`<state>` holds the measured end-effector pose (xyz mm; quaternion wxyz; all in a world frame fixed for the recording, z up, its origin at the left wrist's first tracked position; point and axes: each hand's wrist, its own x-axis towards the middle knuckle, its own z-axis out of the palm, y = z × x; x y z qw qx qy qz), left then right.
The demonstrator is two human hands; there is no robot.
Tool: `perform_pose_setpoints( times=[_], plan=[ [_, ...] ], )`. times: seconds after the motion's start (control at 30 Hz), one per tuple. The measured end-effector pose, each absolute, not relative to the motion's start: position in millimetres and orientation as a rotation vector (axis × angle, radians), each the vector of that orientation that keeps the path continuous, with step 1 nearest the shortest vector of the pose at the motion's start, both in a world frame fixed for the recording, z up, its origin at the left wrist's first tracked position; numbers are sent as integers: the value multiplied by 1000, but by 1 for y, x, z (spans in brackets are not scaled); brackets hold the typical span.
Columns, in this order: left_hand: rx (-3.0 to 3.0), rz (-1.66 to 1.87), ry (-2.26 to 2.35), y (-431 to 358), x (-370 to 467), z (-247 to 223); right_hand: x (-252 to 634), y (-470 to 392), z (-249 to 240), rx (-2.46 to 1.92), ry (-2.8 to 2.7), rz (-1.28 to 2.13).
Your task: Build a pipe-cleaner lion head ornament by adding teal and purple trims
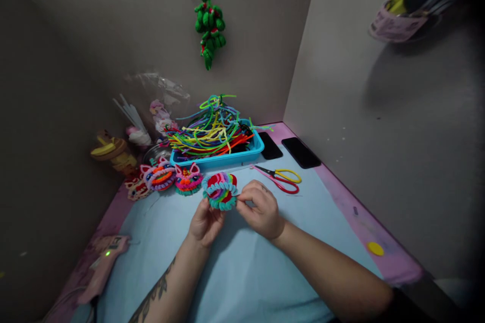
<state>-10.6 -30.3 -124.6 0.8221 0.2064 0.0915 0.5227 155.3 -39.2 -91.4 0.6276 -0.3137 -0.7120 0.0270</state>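
Above the middle of the table is a colourful pipe-cleaner figure [220,192], with light blue twisted rims and red, pink and green stripes inside. My left hand [207,222] is closed on its lower left side, thumb at the front. With a pinch, my right hand [261,209] holds the figure's right edge; whether a loose end lies between those fingertips is too small to tell. Just left of it sits a pink pipe-cleaner head [188,180] with ears and an orange horn. Beside that stands a lilac and orange head [159,175], and a paler one [137,187] lies farther left.
Behind my hands stands a blue tray [215,162] heaped with pipe cleaners [212,133]. Scissors [282,177] with red and yellow handles lie right of them, near two dark phones [301,152] [270,146]. A pink glue gun [106,267] with a lit green light rests at left. Walls enclose the table.
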Motion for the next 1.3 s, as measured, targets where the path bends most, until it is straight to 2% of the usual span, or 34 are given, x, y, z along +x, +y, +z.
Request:
perform_pose_setpoints(
  times=[0.57, 0.8, 1.07, 1.2, 1.3],
  plan=[
    [498, 1215, 425, -29, -6, -113, 162, -32, -94, -667, -1696, 189],
    [575, 1383, 496, -26, 1, -108, 150, -35, -100, -893, -1539, 587],
    [540, 1435, 539, -26, 0, -110, 150, -35, -99, -883, -1627, 517],
    [492, 1446, 521, -26, 0, -109, 151, -33, -100, -914, -1599, 655],
    [476, 1441, 507, -26, 0, -109, 150, -33, -103, -913, -1537, 889]
  ],
)
